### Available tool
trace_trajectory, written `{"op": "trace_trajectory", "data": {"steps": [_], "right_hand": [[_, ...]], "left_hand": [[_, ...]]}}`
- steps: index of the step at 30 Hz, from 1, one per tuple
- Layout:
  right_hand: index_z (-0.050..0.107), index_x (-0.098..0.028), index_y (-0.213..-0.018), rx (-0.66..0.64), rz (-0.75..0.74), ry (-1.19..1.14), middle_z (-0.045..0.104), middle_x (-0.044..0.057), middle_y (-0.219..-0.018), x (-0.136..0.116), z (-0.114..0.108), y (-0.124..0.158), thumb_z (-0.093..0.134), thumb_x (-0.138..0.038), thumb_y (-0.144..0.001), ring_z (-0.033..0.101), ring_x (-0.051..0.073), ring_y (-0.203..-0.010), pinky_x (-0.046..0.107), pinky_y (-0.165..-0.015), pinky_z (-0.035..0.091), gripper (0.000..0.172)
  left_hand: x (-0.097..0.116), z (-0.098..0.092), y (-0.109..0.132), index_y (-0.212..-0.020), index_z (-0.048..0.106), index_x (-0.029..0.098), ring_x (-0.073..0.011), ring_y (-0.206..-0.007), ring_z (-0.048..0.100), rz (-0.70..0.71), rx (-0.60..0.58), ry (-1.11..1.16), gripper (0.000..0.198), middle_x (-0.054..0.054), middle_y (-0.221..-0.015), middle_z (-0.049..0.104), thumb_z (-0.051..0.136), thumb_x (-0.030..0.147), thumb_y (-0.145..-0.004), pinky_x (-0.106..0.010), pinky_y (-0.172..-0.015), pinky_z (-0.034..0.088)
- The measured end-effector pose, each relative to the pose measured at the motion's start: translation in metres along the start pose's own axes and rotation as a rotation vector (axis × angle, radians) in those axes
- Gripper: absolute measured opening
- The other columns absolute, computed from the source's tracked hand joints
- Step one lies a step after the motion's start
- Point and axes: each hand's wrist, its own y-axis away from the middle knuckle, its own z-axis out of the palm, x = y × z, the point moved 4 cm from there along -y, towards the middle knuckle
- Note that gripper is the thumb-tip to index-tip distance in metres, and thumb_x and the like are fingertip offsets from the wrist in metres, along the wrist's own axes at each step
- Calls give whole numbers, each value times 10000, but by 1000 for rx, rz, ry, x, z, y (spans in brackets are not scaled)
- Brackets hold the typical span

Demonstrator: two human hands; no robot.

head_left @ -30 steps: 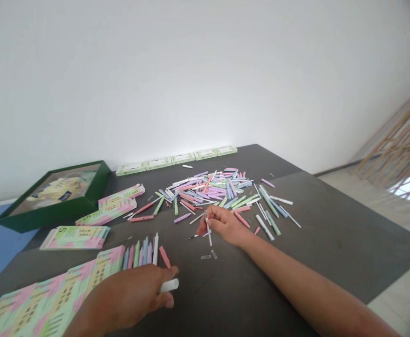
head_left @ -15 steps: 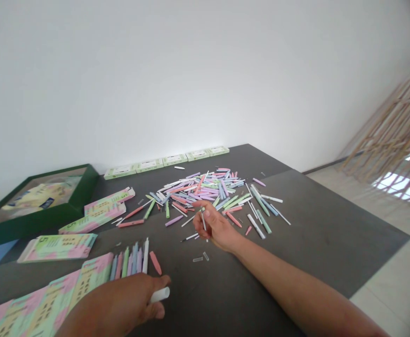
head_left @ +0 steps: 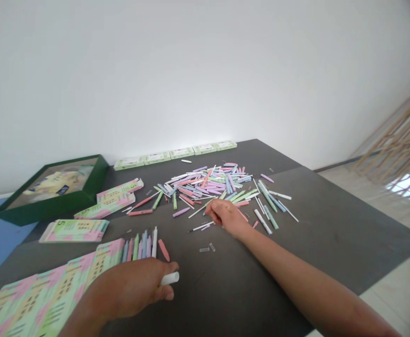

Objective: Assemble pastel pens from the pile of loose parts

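My left hand [head_left: 134, 285] is closed around a white pen barrel [head_left: 170, 279], whose round end sticks out past the thumb and forefinger. Beyond it lies a row of pastel pens [head_left: 140, 245], and a short red pen part [head_left: 163, 250] rests beside them. My right hand [head_left: 227, 217] is over the near edge of a heap of pen parts [head_left: 205, 180], palm down with fingertips pinched together. What those fingers hold, if anything, is hidden. Near them lie a thin refill [head_left: 199, 227] and small clear caps [head_left: 207, 248].
Pink-green printed packs [head_left: 55, 295] overlap at the lower left, with more packs [head_left: 74, 230] behind. A green open box [head_left: 88, 189] holding plastic bags stands at the left. Flat light-green boxes [head_left: 157, 158] line the wall. Loose barrels [head_left: 263, 221] lie to the right.
The right hand held a thin whitish stick upright; now it is turned down at the heap and that stick no longer shows. The left hand keeps the white barrel. The view has shifted slightly.
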Motion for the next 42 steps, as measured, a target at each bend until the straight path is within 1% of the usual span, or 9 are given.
{"op": "trace_trajectory", "data": {"steps": [4, 7, 16, 19, 23, 29, 33, 38, 42], "right_hand": [[575, -171, -815, -221, -77, 774, 579, 28, -708, -13, 3, 12, 356, -337, -926, 500, 139, -661, 251, -611, 295, 296], [579, -185, -923, -358, -46, 1013, 631, 51, -767, -11, 6, 23, 326, -356, -943, 543, 158, -695, 257, -631, 294, 306], [518, -209, -1200, -284, -65, 842, 646, 75, -1087, 3, -13, 34, 294, -303, -958, 580, 184, -978, 279, -808, 363, 342], [531, -193, -1138, -275, -69, 839, 655, 71, -1037, 4, -13, 35, 281, -254, -951, 588, 182, -942, 274, -775, 372, 318], [544, -181, -1010, -382, 57, 982, 667, 72, -882, 5, -3, 40, 351, -210, -903, 604, 192, -813, 267, -673, 369, 223], [551, -177, -1003, -500, 248, 1144, 674, 123, -915, 3, 15, 44, 450, -368, -859, 632, 249, -807, 290, -611, 389, 259], [582, -155, -1023, -574, 276, 1166, 682, 157, -937, -2, 22, 37, 543, -401, -792, 645, 287, -848, 321, -626, 440, 339], [668, -135, -911, -707, 282, 1148, 699, 171, -907, -3, 32, 28, 529, -320, -787, 664, 285, -846, 319, -617, 472, 262], [695, -113, -854, -711, 287, 1186, 698, 189, -894, 0, 36, 23, 550, -265, -747, 665, 304, -836, 327, -608, 471, 235]], "left_hand": [[3, -3, 4, -1161, 596, 265, -292, -962, 624, 7, 4, -1, 389, -73, -1050, 680, 485, 364, -802, -376, -763, 446], [4, -3, 5, -1178, 586, 265, -291, -940, 633, 12, -5, -7, 398, -71, -1014, 690, 488, 366, -806, -366, -738, 450], [7, -2, 8, -1205, 570, 280, -289, -923, 636, 22, 10, -40, 415, -64, -1011, 690, 483, 384, -813, -357, -707, 461], [7, -2, 9, -1179, 585, 285, -287, -940, 630, 13, 13, -33, 394, -60, -1029, 685, 487, 372, -808, -363, -730, 458], [6, -1, 7, -1173, 587, 284, -288, -921, 633, 16, 12, -31, 394, -61, -1017, 685, 488, 380, -803, -362, -727, 454], [3, 1, 4, -1174, 582, 283, -294, -932, 626, 19, 20, -47, 402, -64, -1008, 681, 485, 400, -802, -365, -725, 456], [2, 2, 5, -1158, 589, 284, -299, -949, 620, 16, 33, -24, 386, -66, -1026, 676, 481, 400, -805, -377, -745, 449], [3, 2, 6, -1157, 586, 284, -296, -923, 623, 15, 24, -21, 388, -61, -992, 677, 477, 402, -804, -371, -729, 446], [5, 0, 7, -1194, 565, 288, -284, -891, 633, 13, 18, -36, 411, -60, -981, 683, 469, 399, -810, -363, -714, 452]]}}
